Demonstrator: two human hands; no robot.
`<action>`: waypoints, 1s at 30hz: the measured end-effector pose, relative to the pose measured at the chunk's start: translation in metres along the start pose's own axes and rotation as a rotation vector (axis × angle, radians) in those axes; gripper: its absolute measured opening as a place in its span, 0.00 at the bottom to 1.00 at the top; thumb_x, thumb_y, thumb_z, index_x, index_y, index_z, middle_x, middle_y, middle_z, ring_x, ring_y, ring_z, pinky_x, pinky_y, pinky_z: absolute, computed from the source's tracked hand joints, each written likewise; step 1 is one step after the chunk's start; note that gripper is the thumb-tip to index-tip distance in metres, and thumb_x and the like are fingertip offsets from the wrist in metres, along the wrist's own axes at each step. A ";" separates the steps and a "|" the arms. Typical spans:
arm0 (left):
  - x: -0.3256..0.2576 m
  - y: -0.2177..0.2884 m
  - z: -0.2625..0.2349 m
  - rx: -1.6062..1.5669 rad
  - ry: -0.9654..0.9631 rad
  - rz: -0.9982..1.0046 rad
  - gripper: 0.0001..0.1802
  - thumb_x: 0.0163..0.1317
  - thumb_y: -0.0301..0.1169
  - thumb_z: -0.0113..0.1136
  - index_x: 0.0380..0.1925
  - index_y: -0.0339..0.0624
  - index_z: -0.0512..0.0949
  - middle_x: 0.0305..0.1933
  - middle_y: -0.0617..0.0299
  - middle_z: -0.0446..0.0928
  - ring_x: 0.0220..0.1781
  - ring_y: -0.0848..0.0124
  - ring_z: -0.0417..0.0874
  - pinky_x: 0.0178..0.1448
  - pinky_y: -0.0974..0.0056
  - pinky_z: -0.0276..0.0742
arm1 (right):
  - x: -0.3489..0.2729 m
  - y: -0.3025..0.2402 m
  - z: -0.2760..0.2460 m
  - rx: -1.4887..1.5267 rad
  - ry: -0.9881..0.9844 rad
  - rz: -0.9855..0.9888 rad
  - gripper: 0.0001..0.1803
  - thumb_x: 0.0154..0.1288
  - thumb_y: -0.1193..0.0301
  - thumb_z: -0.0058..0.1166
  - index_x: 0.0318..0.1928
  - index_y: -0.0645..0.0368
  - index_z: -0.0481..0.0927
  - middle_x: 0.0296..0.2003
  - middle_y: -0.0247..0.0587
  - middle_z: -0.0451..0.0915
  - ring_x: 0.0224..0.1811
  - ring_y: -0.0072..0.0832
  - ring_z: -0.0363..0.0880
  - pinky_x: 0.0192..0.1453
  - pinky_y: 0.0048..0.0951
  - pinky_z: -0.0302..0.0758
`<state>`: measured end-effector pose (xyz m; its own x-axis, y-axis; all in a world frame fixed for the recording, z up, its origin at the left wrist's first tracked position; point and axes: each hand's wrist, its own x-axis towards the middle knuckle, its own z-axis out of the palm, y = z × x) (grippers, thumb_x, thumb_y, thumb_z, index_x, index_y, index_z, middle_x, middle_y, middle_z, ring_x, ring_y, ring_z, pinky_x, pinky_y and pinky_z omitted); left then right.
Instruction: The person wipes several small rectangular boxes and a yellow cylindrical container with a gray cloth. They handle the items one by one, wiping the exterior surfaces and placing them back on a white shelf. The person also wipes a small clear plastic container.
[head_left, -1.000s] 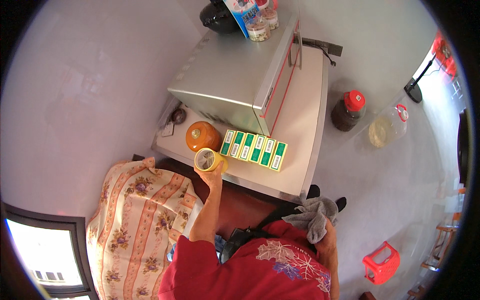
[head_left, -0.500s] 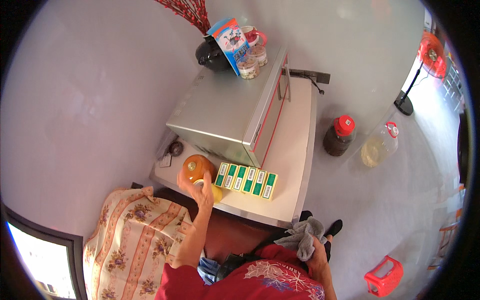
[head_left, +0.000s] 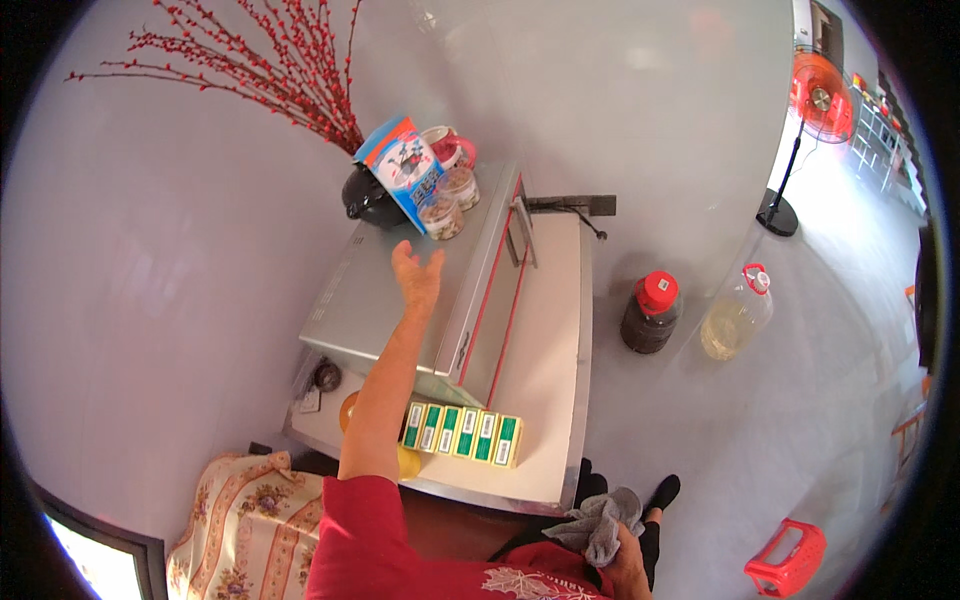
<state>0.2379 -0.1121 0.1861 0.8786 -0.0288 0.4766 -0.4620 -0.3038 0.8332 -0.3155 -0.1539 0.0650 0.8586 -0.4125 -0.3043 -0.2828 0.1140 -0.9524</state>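
My left hand (head_left: 418, 277) is stretched out over the top of a silver box-shaped cabinet (head_left: 345, 300), thumb and fingers apart, with nothing in it. Just beyond its fingertips stand two small clear tubs (head_left: 440, 217), a blue and white packet (head_left: 402, 165), a red and white mug (head_left: 447, 148) and a black vase (head_left: 370, 197) of red-berried branches (head_left: 270, 75). Low at the right, my right hand (head_left: 628, 568) is closed around a grey cloth (head_left: 600, 522). My left forearm partly hides a round orange container (head_left: 348, 411) and a yellow object (head_left: 409, 462).
Several green and yellow boxes (head_left: 463, 434) form a row on the white table (head_left: 545, 400). On the floor are a red-lidded dark jar (head_left: 652, 315), a clear jug (head_left: 735, 322), a red stool (head_left: 787, 558) and a standing fan (head_left: 820, 98). A flowered cloth (head_left: 240, 520) drapes at the left.
My left hand has left the orange container and yellow object and moved up and away over the cabinet top. The view has shifted; my right hand still holds the grey cloth.
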 end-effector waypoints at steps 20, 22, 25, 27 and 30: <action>0.035 0.043 0.079 0.691 0.206 -0.356 0.47 0.33 0.55 0.71 0.50 0.41 0.63 0.49 0.51 0.64 0.53 0.53 0.69 0.51 0.52 0.72 | 0.032 -0.014 -0.015 1.234 0.020 0.299 0.17 0.67 0.63 0.43 0.50 0.60 0.71 0.40 0.41 0.76 0.38 0.32 0.76 0.42 0.29 0.74; 0.034 0.046 0.081 0.690 0.250 -0.370 0.45 0.32 0.54 0.71 0.47 0.41 0.64 0.49 0.51 0.64 0.52 0.53 0.69 0.50 0.52 0.73 | 0.034 -0.018 -0.016 1.212 0.048 0.307 0.18 0.67 0.62 0.43 0.51 0.61 0.71 0.41 0.42 0.76 0.39 0.33 0.76 0.42 0.30 0.74; 0.027 0.054 0.078 0.632 0.288 -0.350 0.41 0.31 0.50 0.71 0.42 0.38 0.64 0.48 0.50 0.65 0.52 0.52 0.69 0.50 0.52 0.72 | 0.036 -0.024 -0.017 1.186 0.083 0.310 0.18 0.67 0.62 0.43 0.51 0.61 0.71 0.42 0.44 0.76 0.39 0.34 0.76 0.43 0.31 0.74; 0.028 0.037 0.073 0.580 0.268 -0.233 0.43 0.30 0.48 0.71 0.44 0.35 0.62 0.47 0.46 0.68 0.52 0.51 0.70 0.51 0.53 0.72 | 0.039 -0.030 -0.014 1.164 0.099 0.263 0.19 0.67 0.61 0.43 0.51 0.61 0.71 0.43 0.45 0.77 0.40 0.35 0.76 0.44 0.31 0.74; 0.022 0.020 0.058 0.397 0.177 -0.127 0.43 0.27 0.45 0.73 0.42 0.33 0.62 0.42 0.45 0.70 0.48 0.50 0.72 0.49 0.55 0.72 | 0.040 -0.061 -0.009 1.143 0.106 0.139 0.21 0.65 0.57 0.46 0.49 0.61 0.74 0.40 0.47 0.78 0.40 0.33 0.77 0.44 0.30 0.74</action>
<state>0.2550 -0.1737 0.1967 0.8750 0.1850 0.4473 -0.2397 -0.6372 0.7325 -0.2680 -0.1852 0.1113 0.7952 -0.3997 -0.4560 0.2263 0.8933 -0.3883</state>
